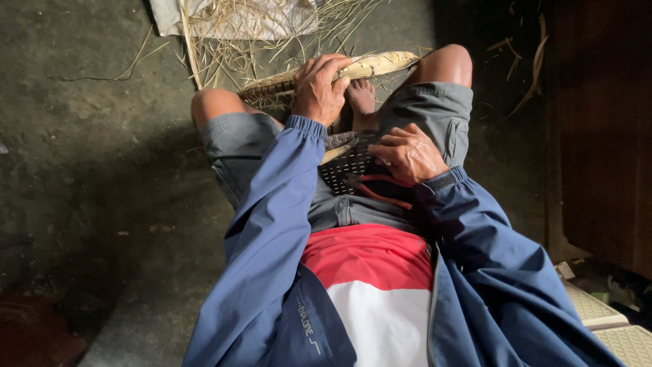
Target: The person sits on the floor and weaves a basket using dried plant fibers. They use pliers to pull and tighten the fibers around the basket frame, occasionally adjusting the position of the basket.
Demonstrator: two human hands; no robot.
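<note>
My left hand [319, 88] squeezes the woven bamboo piece [339, 73] lying across my knees. My right hand [407, 153] curls loosely on the dark mesh [346, 170]. I think loose strips could poke me.

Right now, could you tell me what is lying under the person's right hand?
The right hand rests on a dark woven panel in the lap, beside red-handled pliers. What the palm itself covers is hidden.
</note>
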